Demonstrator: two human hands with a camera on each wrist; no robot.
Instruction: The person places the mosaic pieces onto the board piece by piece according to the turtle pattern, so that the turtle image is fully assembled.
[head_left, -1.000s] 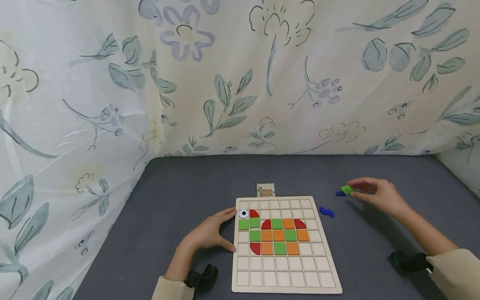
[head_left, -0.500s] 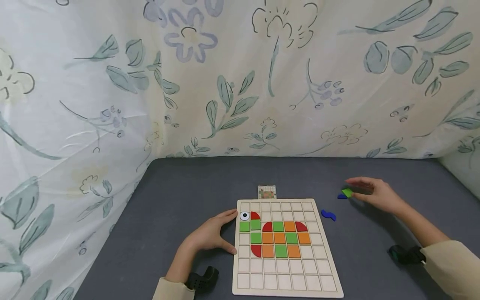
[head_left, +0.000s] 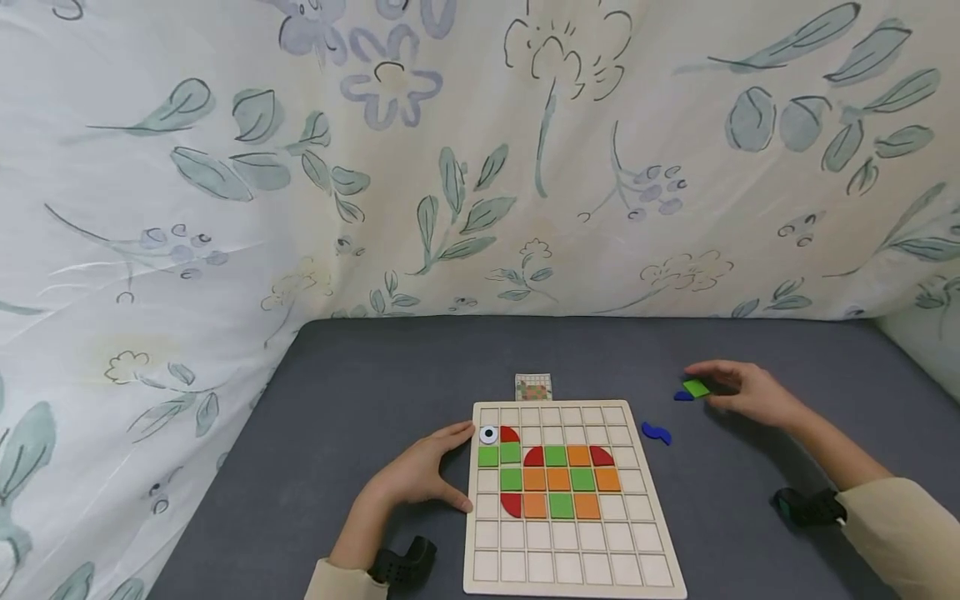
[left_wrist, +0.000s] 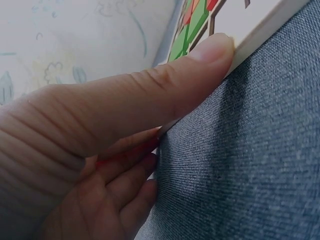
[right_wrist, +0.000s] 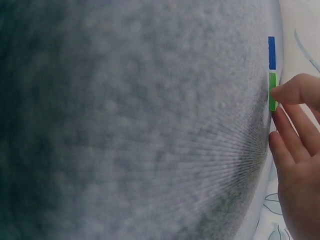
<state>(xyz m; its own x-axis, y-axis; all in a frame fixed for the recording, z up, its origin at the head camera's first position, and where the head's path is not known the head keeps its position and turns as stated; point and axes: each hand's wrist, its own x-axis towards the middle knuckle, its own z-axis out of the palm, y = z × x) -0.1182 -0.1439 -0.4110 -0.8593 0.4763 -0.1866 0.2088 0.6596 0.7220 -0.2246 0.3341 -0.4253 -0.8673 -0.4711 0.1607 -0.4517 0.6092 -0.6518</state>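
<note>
A light wooden grid board (head_left: 551,568) lies on the dark table, with green, orange and red tiles and a white eye piece (head_left: 488,435) in its cells. My left hand (head_left: 412,473) rests at its left edge. In the left wrist view the thumb (left_wrist: 165,82) lies against the board's rim. To the right of the board, my right hand (head_left: 759,398) is around a green square tile (head_left: 697,388), thumb touching its near side and forefinger raised beyond it. A blue piece (head_left: 683,397) lies beside that tile. The right wrist view shows the thumb tip against the green tile (right_wrist: 272,95).
A wavy blue piece (head_left: 657,433) lies near the board's upper right corner. Behind the board's far edge is a small picture card (head_left: 533,387). A flower-patterned cloth (head_left: 480,208) hangs behind the table.
The green tile has gone from tilted between my right thumb and forefinger to flat beside the blue piece. The forefinger has spread away from it. My left hand stays at the board.
</note>
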